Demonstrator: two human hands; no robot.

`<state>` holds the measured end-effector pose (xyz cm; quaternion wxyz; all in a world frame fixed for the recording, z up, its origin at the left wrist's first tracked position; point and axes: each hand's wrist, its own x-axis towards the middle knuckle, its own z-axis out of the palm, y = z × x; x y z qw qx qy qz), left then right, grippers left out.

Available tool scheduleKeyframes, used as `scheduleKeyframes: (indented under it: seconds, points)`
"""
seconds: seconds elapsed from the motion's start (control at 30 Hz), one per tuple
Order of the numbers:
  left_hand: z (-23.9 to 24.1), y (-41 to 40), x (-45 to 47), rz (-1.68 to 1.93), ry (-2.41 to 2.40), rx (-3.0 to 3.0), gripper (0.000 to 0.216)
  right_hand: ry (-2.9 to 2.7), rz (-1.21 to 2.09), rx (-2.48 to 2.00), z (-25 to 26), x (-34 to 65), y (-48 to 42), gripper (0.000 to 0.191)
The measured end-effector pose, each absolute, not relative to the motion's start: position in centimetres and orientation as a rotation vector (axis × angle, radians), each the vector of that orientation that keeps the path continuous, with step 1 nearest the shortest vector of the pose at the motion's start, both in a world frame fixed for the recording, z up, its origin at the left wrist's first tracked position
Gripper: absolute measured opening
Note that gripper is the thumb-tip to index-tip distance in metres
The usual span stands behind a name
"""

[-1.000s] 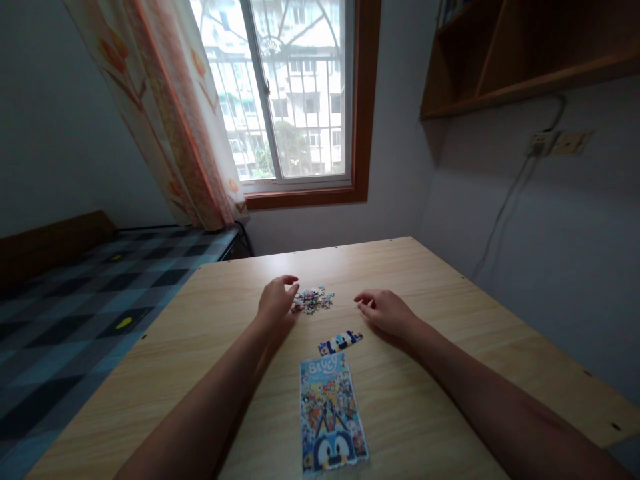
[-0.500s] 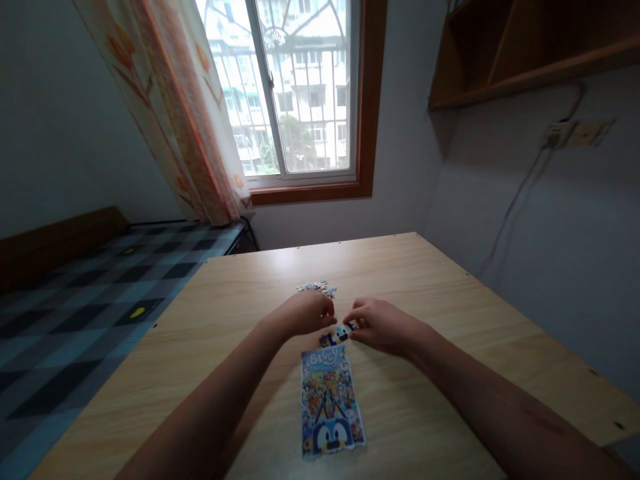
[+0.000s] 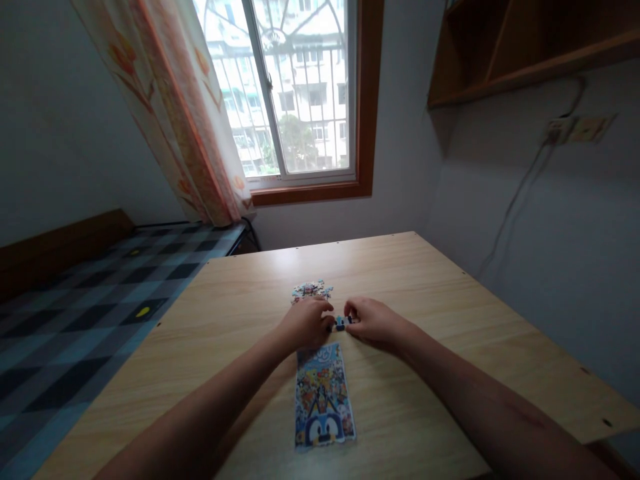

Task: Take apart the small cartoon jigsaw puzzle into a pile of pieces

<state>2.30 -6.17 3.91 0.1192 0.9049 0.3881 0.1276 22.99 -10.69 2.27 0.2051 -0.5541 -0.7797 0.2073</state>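
Note:
A short strip of joined jigsaw puzzle pieces (image 3: 341, 324), dark blue and light blue, lies on the table between my hands. My left hand (image 3: 307, 322) is curled at its left end, thumb and fingers closed on the pieces there. From the other side my right hand (image 3: 373, 321) pinches the strip's right end. The fingers cover both ends of it. Just beyond my left hand is a pile of loose puzzle pieces (image 3: 313, 289). Nearer to me lies a printed picture sheet (image 3: 324, 400) with cartoon dogs, its top left corner partly behind my left wrist.
The light wooden table (image 3: 430, 280) reaches toward the window (image 3: 310, 100). A bed with a checked cover (image 3: 100, 320) stands along the left. On the right wall are a wooden shelf (image 3: 500, 73) and a socket with a hanging cable (image 3: 560, 130).
My left hand has come down and nearer to me, from above the strip onto its left end. My right hand stays at the right end, and the strip sits slightly farther away.

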Motion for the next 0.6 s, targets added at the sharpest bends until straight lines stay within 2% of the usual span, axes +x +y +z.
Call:
scheduleKeyframes:
  seconds: [0.13,0.27,0.6]
  points:
    - [2.1,-7.0,1.6,0.445,1.121,2.673,0.019,-2.160,0.613,-1.522,2.0,23.2,-10.5,0.015]
    - [1.2,-7.2,1.2,0.544,1.166,2.618,0.021,-2.136,0.643,-1.507,1.6,23.2,-10.3,0.021]
    - [1.1,-7.2,1.6,0.508,1.195,2.602,0.017,-2.104,0.631,-1.395,0.7,22.9,-9.8,0.026]
